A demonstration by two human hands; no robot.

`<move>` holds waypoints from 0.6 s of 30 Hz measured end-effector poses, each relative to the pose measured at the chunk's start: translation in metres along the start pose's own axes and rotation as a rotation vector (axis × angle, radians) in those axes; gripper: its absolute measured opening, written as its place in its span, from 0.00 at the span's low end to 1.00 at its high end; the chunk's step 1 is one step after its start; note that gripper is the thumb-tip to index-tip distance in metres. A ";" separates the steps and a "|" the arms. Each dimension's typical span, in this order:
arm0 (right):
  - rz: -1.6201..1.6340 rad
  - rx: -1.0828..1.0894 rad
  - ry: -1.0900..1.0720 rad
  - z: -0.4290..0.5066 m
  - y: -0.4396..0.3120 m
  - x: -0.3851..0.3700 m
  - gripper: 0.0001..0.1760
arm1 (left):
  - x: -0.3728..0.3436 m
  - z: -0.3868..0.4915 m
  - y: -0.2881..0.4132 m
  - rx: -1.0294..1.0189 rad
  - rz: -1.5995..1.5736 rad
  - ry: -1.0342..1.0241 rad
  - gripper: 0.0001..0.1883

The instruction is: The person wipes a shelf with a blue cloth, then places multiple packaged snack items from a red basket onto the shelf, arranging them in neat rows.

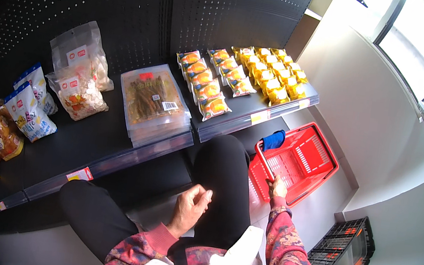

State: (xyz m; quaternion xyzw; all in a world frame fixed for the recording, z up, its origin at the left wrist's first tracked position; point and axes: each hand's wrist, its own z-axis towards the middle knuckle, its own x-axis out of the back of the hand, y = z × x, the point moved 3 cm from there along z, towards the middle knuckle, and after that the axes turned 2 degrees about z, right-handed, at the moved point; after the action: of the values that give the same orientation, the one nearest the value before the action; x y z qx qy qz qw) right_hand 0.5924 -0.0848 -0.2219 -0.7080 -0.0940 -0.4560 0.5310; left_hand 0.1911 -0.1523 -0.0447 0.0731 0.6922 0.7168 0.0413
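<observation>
My right hand (pixel 277 187) grips the near rim or handle of a red plastic shopping basket (pixel 315 163) on the floor at the right. A blue cloth (pixel 274 140) hangs over the basket's edge; nothing else shows inside. Above my thigh, my left hand (pixel 189 209) is loosely curled, its fingers bent towards the thumb, with no object visible in it. Ahead, a black shelf (pixel 110 159) carries a stack of flat clear packs of brown food sticks (pixel 151 101), rows of orange-and-white snack packets (pixel 207 87) and rows of yellow packets (pixel 272 76).
Farther left on the shelf stand bags of pale chips (pixel 79 93), white-and-blue bags (pixel 31 115) and bagged bread (pixel 1 139). Black perforated panels (pixel 219 19) rise behind. Black plastic crates (pixel 341 252) stand by the white wall (pixel 389 173) at lower right, below a window (pixel 419 43).
</observation>
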 end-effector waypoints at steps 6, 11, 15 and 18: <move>-0.364 0.060 -0.088 -0.005 -0.015 0.013 0.29 | -0.003 -0.009 -0.043 0.101 0.113 -0.024 0.12; -0.382 0.061 -0.089 -0.010 -0.024 0.018 0.29 | -0.008 -0.017 -0.073 0.277 0.036 -0.082 0.10; -0.430 0.050 -0.154 -0.008 -0.021 0.019 0.27 | -0.023 -0.019 -0.094 0.331 0.220 -0.288 0.14; -0.417 0.069 -0.179 -0.009 -0.019 0.021 0.24 | -0.028 -0.012 -0.106 0.355 0.288 -0.284 0.15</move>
State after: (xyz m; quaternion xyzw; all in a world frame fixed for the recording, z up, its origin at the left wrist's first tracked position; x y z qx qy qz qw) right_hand 0.5874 -0.0912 -0.1933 -0.6924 -0.3006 -0.4879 0.4384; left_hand 0.2120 -0.1649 -0.1520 0.2767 0.7767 0.5655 0.0219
